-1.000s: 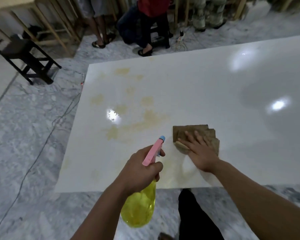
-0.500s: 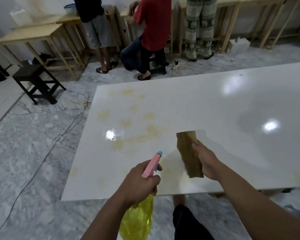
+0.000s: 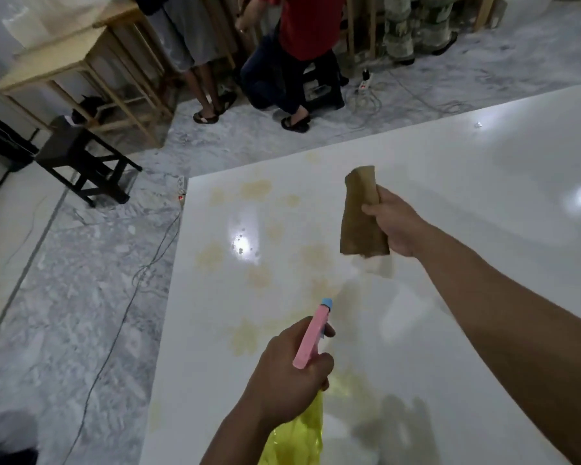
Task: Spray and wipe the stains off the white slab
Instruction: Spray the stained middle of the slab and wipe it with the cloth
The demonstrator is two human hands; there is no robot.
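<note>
Yellow stains (image 3: 259, 275) remain scattered over the left part of the white slab (image 3: 467, 203), so most wiping is left to do. The left hand (image 3: 284, 374) has its fingers closed around a spray bottle (image 3: 311, 340) aimed at them. The right hand (image 3: 396, 226) grips a brown cloth (image 3: 359, 213), lifted clear above the slab.
</note>
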